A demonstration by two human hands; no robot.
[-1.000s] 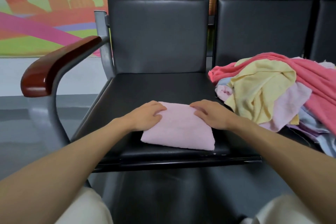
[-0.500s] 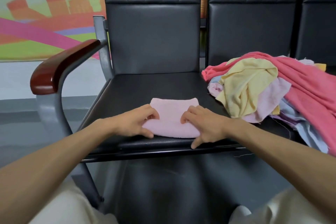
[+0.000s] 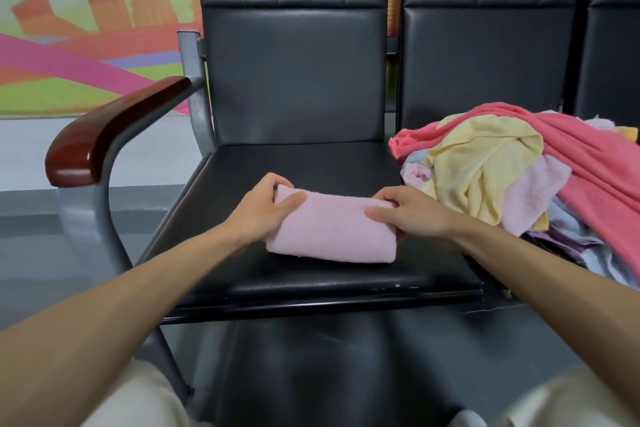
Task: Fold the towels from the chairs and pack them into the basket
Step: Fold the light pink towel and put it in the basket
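Towel [image 3: 332, 236], pink, folded: left hand [image 3: 259, 211] gripping nine o'clock end, right hand [image 3: 415, 215] gripping three o'clock end.

On my feed, both forearms [image 3: 149, 291] run bare from the bottom edge up to the left hand [image 3: 263, 208] and right hand [image 3: 412, 215]. Plain cream-coloured trousers [image 3: 138, 395] cover both knees, slightly blurred.

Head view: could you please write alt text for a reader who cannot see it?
A person's left hand and right hand grip the two ends of a folded pink towel at the front of a black chair seat. A loose pile of unfolded towels lies on the next chair to the right.
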